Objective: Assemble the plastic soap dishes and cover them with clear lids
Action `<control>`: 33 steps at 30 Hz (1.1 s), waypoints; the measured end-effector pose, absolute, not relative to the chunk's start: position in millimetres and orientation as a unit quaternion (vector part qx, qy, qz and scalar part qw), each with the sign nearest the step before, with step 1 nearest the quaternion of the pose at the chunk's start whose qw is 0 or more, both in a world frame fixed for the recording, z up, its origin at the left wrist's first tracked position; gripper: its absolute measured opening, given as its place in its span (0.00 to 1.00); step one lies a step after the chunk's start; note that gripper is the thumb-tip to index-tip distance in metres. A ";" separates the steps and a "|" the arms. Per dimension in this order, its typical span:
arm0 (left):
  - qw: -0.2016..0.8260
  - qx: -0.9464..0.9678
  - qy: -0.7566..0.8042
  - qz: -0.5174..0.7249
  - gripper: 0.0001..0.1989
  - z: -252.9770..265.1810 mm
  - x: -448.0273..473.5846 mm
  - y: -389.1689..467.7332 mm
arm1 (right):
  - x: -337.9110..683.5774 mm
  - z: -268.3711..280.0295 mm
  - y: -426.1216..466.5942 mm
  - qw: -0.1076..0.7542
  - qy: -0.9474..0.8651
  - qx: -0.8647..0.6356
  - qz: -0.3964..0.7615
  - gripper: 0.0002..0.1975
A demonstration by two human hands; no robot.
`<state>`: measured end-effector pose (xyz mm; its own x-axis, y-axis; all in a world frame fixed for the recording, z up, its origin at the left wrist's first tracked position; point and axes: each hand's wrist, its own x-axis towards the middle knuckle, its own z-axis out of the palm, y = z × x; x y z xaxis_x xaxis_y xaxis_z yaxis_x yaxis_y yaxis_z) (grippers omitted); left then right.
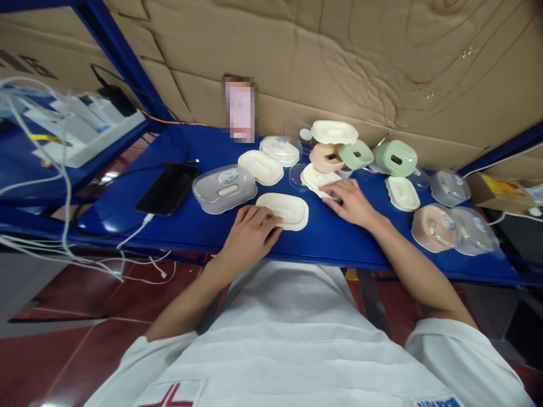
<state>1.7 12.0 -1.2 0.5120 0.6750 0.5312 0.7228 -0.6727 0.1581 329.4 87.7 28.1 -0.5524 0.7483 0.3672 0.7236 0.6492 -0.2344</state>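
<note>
My left hand (252, 233) rests at the left end of a shallow cream oval tray (292, 210) lying on the blue table; thumb and fingertips close over its near-left edge. My right hand (350, 200) has its fingers bent onto the right end of a second cream tray (316, 176), which is partly covered by them. Behind that tray sit a peach case with a slot (324, 157), a green case piece (356, 154) and an upper cream tray (334, 132). Left of my left hand stands a grey case under a clear cover (224, 189).
More cream trays (259, 167) lie at the back. At the right are a green case (396, 159), a cream tray (403, 193) and a covered peach case (433, 227). A cabled black phone (167, 189) lies left; another phone (241, 110) leans against the cardboard (280, 51).
</note>
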 end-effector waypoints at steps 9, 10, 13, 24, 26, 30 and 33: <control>0.020 -0.856 -0.431 -0.285 0.11 -2.6 1.3 11.7 | 325.8 48.0 108.1 0.210 -0.838 -0.491 -0.114 0.23; 0.013 -0.859 -0.425 -0.286 0.10 -1.7 1.0 11.2 | 327.0 49.2 116.0 0.200 -0.833 -0.503 -0.116 0.22; -0.020 -0.877 -0.390 -0.278 0.10 1.9 -0.8 9.4 | 327.6 55.3 122.6 0.215 -0.836 -0.494 -0.104 0.19; -0.030 -0.883 -0.321 -0.342 0.08 -7.6 -14.3 4.4 | 268.7 47.1 23.4 0.229 -0.934 -0.273 -0.025 0.20; 0.019 -0.872 -0.326 -0.364 0.09 -9.3 -13.6 4.4 | 263.4 41.1 22.7 0.222 -0.934 -0.281 -0.017 0.20; 0.050 -0.883 -0.310 -0.348 0.20 -4.8 -9.9 6.3 | 257.9 32.8 26.5 0.207 -0.946 -0.250 0.001 0.19; 0.010 -0.897 -0.308 -0.316 0.21 0.1 -7.5 8.0 | 259.1 35.0 29.3 0.204 -0.954 -0.215 0.030 0.19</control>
